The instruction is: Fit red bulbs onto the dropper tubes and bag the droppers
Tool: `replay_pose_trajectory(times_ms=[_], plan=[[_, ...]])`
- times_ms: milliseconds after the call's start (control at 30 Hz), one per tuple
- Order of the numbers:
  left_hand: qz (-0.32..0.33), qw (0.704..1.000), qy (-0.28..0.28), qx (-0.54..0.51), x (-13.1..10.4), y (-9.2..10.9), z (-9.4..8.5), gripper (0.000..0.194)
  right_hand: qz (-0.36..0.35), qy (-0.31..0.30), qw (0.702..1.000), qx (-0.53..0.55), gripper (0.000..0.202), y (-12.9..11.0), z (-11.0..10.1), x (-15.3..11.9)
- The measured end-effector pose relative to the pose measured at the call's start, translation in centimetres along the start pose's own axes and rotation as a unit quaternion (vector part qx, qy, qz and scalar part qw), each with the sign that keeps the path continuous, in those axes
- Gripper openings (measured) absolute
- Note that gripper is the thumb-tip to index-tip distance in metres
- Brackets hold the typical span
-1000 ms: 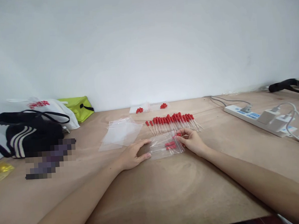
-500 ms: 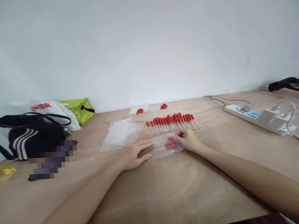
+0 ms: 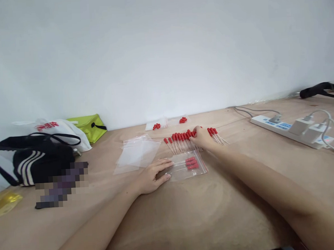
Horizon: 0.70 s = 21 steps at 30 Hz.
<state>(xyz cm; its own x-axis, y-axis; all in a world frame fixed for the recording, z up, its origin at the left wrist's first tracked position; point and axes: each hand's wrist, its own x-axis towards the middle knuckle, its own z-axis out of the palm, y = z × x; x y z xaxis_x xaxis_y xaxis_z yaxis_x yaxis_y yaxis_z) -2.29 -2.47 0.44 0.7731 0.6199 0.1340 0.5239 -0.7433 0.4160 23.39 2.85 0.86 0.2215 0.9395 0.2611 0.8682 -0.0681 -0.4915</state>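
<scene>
A clear zip bag (image 3: 177,176) lies on the table with several red-bulbed droppers (image 3: 191,163) inside, bulbs towards its red-striped right end. My left hand (image 3: 155,176) rests on the bag's left end, fingers and thumb stretched out and apart. Just behind the bag lies a row of droppers (image 3: 181,137), red rubber bulbs pointing away and thin clear stems towards me. My right hand (image 3: 203,138) is over the middle of this row, its fingers curled and closed at a red bulb. The hand hides part of the row and most of its own fingertips.
Flat clear zip bags (image 3: 137,150) are stacked left of the row. Two small bags with red caps (image 3: 156,126) lie near the wall. On the right runs a power strip (image 3: 289,129) with chargers and cables. A black bag (image 3: 42,159) and a lime-green bag (image 3: 87,128) stand left.
My right hand has let go of the zip bag's striped end and moved back onto the dropper row. My left hand stays on the bag, which now lies flatter.
</scene>
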Motion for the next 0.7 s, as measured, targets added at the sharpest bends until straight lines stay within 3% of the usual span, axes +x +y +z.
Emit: replay_pose_trajectory(times_ms=[133,267,367,433,533,700], plan=[[0.004,1.0,0.001,-0.006,-0.1,0.0,0.1,0.039,0.037,-0.039,0.998,-0.022,0.035,-1.8,1.4,1.2],[0.002,1.0,0.007,-0.01,-0.1,0.0,0.2,0.038,0.037,-0.04,0.998,-0.015,0.036,-2.2,1.0,1.4],[0.005,1.0,0.007,-0.013,-0.1,0.0,0.2,0.038,0.006,-0.013,1.0,0.011,0.044,-1.1,-0.4,0.8],[0.006,1.0,0.006,-0.012,-0.1,0.0,0.1,0.038,-0.028,0.04,0.996,0.077,0.047,0.4,-1.3,0.0],[0.003,1.0,0.002,-0.004,0.0,0.1,0.1,0.038,0.0,0.09,0.972,0.215,0.048,2.9,-1.7,-1.9],[0.0,1.0,0.005,0.005,0.0,0.0,0.1,0.04,0.072,0.074,0.896,0.433,0.039,4.4,-0.3,-5.3]])
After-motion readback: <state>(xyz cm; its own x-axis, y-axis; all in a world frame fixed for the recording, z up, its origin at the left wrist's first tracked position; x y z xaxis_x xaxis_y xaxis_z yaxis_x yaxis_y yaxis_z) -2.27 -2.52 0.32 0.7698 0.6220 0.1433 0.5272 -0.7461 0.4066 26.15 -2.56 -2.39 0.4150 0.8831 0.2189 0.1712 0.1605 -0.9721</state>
